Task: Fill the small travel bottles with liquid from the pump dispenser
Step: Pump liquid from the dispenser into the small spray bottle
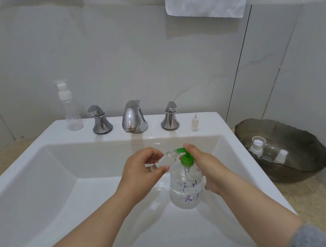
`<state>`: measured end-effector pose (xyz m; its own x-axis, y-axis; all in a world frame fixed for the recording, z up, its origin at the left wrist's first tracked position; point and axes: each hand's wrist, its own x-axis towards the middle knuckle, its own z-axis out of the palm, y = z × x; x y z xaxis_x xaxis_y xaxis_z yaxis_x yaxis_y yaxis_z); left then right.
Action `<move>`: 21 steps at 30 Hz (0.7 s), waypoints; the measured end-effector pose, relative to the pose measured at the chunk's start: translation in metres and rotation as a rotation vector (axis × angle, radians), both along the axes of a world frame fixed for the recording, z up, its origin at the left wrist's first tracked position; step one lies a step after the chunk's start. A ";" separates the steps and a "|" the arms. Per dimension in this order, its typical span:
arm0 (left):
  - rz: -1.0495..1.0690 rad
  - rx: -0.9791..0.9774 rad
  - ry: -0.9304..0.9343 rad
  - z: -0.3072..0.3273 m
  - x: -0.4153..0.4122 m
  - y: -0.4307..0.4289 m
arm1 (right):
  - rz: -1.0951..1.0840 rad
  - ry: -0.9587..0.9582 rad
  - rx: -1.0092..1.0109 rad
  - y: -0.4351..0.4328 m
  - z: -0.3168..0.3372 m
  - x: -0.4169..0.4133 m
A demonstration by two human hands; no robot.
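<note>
I see both hands over the sink [39, 180], the travel bottle held up to the pump spout.

The left hand's fingers [151, 153] and thumb pinch the small travel bottle [163, 161], which is clear and tilted with its mouth right at the nozzle of the green pump head [184, 156]. One right fingertip [188, 146] rests on top of that pump head. The rest of the right hand [206, 168] wraps the pump dispenser [186, 192] from its right side, over the basin. I read the left hand [141, 169] as just beside the dispenser's neck. On the back rim stand a tall clear spray bottle [71, 111], the tap [133, 117] and a small white cap [194, 123]. A dark glass bowl [304, 167] sits right of the sink.
</note>
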<state>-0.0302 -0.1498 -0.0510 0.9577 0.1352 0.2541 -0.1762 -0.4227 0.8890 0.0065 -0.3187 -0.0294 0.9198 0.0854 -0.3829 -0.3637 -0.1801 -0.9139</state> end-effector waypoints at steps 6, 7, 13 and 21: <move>0.003 -0.025 0.021 0.000 0.003 0.000 | -0.002 0.007 -0.025 -0.005 -0.004 0.001; 0.001 -0.055 0.035 0.000 0.003 0.000 | 0.009 0.009 -0.029 -0.006 -0.004 0.002; -0.048 -0.151 0.096 0.001 0.005 0.008 | 0.030 -0.050 -0.011 -0.008 -0.004 0.009; -0.149 -0.169 0.255 0.009 0.002 0.021 | -0.141 -0.303 -0.093 -0.015 -0.005 0.015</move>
